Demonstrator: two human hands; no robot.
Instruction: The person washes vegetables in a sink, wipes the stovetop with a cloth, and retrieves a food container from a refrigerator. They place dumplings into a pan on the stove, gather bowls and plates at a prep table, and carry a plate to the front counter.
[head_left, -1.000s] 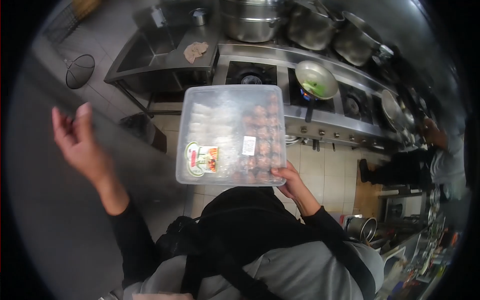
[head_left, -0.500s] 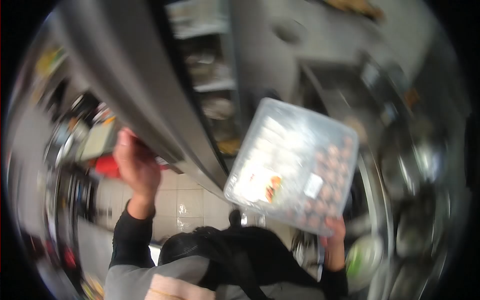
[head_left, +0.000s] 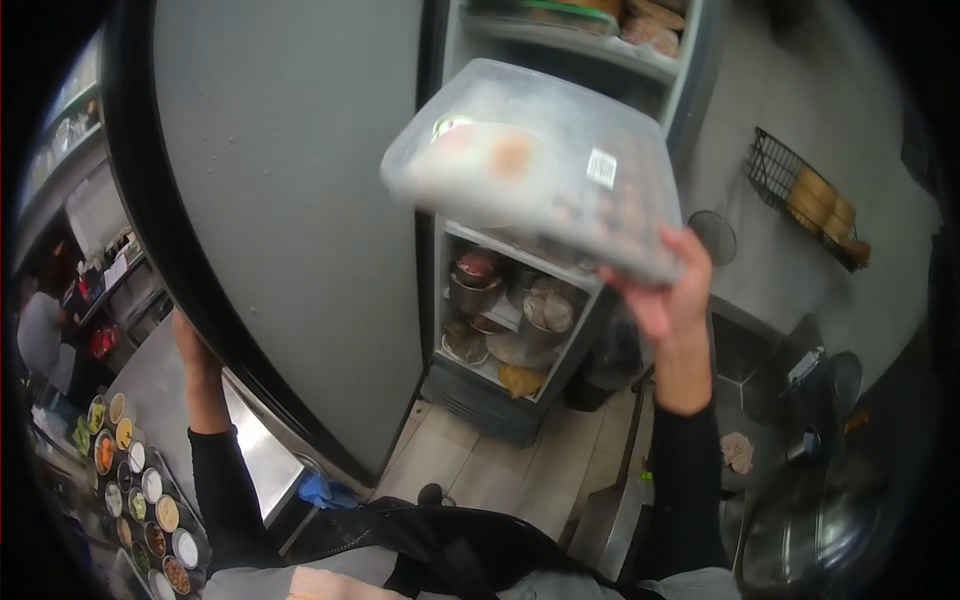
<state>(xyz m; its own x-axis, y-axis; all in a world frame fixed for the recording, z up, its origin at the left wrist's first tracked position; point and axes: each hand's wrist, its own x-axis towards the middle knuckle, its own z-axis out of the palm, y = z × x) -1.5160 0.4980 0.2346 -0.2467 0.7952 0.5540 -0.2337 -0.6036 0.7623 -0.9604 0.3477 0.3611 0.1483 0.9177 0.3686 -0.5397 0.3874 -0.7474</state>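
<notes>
My right hand [head_left: 668, 290] grips the near right corner of a clear plastic food container [head_left: 530, 130] and holds it up before the fridge. Through its cloudy plastic I see white food on the left and rows of round brownish pieces on the right; a small barcode label is stuck on it. The container is tilted and slightly blurred. My left hand [head_left: 190, 345] is at the outer edge of the open fridge door [head_left: 290, 200], its fingers hidden behind the edge. Behind the container, the fridge [head_left: 480, 405] shows shelves of food.
Pots and bagged food [head_left: 548, 305] fill the lower fridge shelves. At left, a steel counter [head_left: 150, 380] bears several small bowls of ingredients [head_left: 140, 500], and another person [head_left: 45, 335] stands beyond. A wire basket [head_left: 775, 175] hangs on the right wall above steel pans [head_left: 800, 540].
My view has turned toward the fridge, whose shelves now show. The container in my right hand is raised and farther forward. My left hand is now partly behind the door edge.
</notes>
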